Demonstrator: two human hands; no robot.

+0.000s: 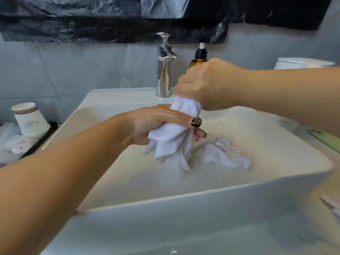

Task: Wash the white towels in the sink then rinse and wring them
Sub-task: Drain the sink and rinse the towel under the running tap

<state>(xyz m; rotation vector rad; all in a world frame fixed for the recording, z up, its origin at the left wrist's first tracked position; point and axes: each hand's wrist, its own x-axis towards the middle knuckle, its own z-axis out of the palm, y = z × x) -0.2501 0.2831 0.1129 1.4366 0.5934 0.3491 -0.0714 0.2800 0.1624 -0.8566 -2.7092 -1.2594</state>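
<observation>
A wet white towel (172,138) is held upright and twisted over the white sink (202,188). My left hand (156,122) grips its lower part, thumb across the cloth. My right hand (206,83) grips its top end from above, fingers wrapped around it. The loose tail of the towel hangs down into the basin. A second white towel (224,153) lies crumpled on the sink bottom, to the right of my left hand.
A chrome tap (164,65) stands at the sink's back rim, an amber pump bottle (199,56) right of it. Stacked paper cups (29,120) and crumpled plastic sit on the left counter. A white container (301,63) is at far right. Black plastic sheeting covers the wall above.
</observation>
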